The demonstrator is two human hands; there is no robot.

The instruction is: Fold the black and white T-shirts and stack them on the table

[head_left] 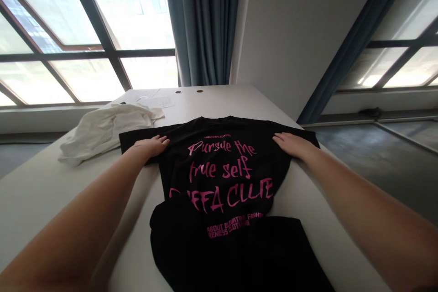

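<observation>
A black T-shirt [219,178] with pink lettering lies spread on the white table, its collar toward the far end and its sleeves out to both sides. Its lower part is rumpled and folded over itself near me, covering some of the print. My left hand [151,146] rests flat on the shirt where the left sleeve meets the body, fingers stretched toward the print. On the opposite side, my right hand [290,143] lies on the right sleeve area, fingers extended inward and palm down. Neither hand grips the fabric visibly.
A crumpled white cloth [102,130] lies on the table [41,191] to the left. Thin papers [153,99] and two round holes are at the table's far end. Beyond stand windows, a blue curtain [205,23] and a pale wall. Grey floor [386,155] shows at right.
</observation>
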